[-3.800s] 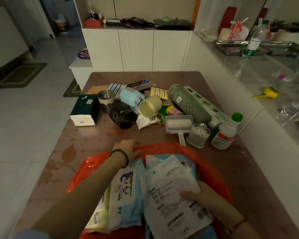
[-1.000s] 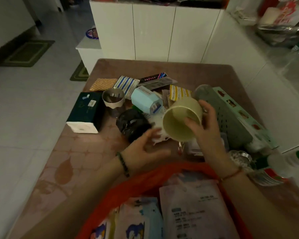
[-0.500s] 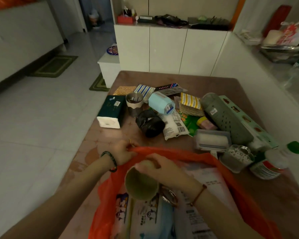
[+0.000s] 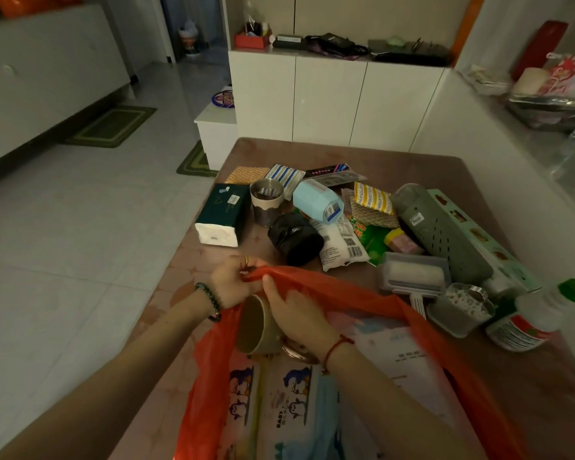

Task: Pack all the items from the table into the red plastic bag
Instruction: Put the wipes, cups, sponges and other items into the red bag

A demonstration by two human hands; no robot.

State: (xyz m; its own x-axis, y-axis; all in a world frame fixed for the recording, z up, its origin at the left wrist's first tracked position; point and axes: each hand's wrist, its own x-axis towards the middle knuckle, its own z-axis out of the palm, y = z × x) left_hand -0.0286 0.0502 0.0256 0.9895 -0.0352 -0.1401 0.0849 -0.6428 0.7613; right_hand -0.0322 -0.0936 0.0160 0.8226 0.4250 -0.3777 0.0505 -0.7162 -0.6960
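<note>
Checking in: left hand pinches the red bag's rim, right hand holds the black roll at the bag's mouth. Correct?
Not quite. The right hand holds the pale cup at the mouth of the red bag, not the black roll, which lies on the table. The left hand does pinch the rim. The head view shows it.

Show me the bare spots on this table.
Bare table at the far end beyond the packets; a thin strip between tissue box and left hand; a patch right of the red bag, nearer than the bottle. Crowded from tissue box to bottle.
</note>
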